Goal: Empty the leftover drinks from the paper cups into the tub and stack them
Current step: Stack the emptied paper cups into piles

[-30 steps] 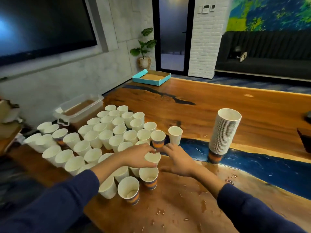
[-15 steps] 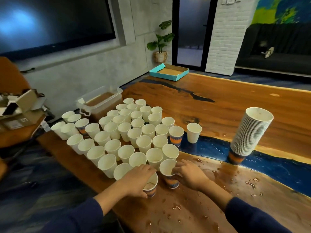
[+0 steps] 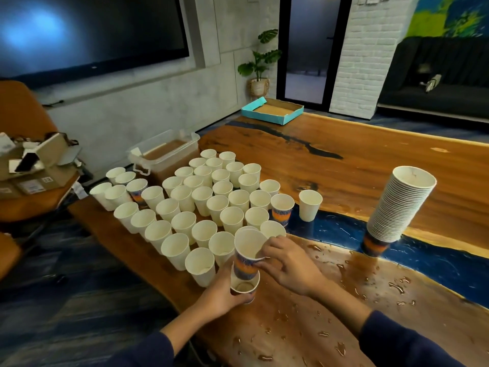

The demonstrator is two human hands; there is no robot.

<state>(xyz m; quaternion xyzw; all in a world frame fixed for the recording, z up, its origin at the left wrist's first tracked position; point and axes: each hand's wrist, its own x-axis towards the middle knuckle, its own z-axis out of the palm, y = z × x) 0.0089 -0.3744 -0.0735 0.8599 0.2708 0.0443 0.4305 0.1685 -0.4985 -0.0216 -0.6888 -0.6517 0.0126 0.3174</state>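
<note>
Glossy wooden table point(image 3: 370, 165); matt paper cups point(image 3: 185, 223); seemingly clear-plastic tub point(image 3: 148, 152).

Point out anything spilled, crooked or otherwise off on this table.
Brown drink is spilled in drops and a puddle across the near table, beside the stack. The tall stack of cups leans to the right toward its top. The tub sits at the table's far edge, apparently partly off it.

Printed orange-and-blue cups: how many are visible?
5 printed cups: one gripped by the left hand, one pinched by the right hand above it, one at the cluster's left edge, one beside the lone white cup, one under the tall stack. More may be hidden.
</note>
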